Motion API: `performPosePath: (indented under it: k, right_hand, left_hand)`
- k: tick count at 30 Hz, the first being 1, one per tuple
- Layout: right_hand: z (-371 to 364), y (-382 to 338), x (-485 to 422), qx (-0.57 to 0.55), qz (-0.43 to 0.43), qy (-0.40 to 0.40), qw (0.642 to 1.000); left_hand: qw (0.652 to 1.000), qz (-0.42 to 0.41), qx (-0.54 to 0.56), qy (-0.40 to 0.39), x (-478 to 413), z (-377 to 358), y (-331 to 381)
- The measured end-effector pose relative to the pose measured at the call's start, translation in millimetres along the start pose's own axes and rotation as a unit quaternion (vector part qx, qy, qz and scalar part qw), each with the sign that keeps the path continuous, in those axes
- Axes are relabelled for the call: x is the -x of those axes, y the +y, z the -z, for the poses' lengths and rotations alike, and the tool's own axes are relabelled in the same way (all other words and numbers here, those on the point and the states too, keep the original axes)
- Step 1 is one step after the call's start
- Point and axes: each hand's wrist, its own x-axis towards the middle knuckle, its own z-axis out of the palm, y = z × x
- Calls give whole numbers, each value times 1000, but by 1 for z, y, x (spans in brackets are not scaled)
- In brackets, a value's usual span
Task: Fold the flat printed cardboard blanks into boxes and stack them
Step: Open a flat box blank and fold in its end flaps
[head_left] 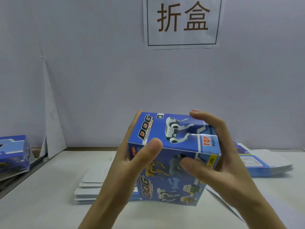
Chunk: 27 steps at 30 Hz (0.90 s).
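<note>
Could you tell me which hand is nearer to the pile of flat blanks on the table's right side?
Right. The right hand grips the box at its right end, next to the flat blanks; the left hand holds the box's left end, farther away.

The blue printed cardboard box shows a white robot dog, red-and-black "DOG" lettering, a yellow dog and a grey one. At three o'clock lie blue-and-white flat cardboard blanks. At nine o'clock sits another blue folded box. At twelve, a white paper sign bears brown characters inside a dark frame. The surface is off-white.
</note>
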Motion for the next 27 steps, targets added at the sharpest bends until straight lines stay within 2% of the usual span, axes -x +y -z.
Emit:
performPosePath:
  k: [2,6,9,11,14,17,19,21,22,23,25,27]
  right_hand:
    - [-6,0,-2,-53,-11,24,998]
    - [-12,3,-6,-15,21,93,995]
    - [-11,4,-1,-38,15,74,996]
    - [-8,3,2,-23,3,19,1000]
    - [7,6,3,99,-62,-57,992]
    - [24,17,2,276,-125,-99,948]
    - [31,23,-1,318,-153,-95,931]
    - [33,25,-4,364,-128,-43,922]
    - [32,25,-6,416,-99,-12,904]
    - [30,24,-8,486,-63,22,872]
    - [25,26,-10,625,11,80,777]
    - [16,27,-10,688,58,91,718]
  left_hand:
    - [999,11,22,25,-1,-3,-3]
    - [997,-45,48,42,3,-15,-7]
    - [994,-72,43,64,3,-14,-7]
    - [994,-81,49,59,2,-8,-3]
    - [988,-87,101,76,-3,4,4]
    - [971,-98,203,78,-10,17,7]
    - [968,-96,215,92,-15,26,6]
    - [982,-80,100,137,-20,33,1]
    - [981,-93,-18,170,-21,37,-2]
    - [958,-127,-159,204,-22,40,-5]
    - [856,-248,-389,232,-21,42,-5]
    - [785,-321,-505,160,-19,37,-6]
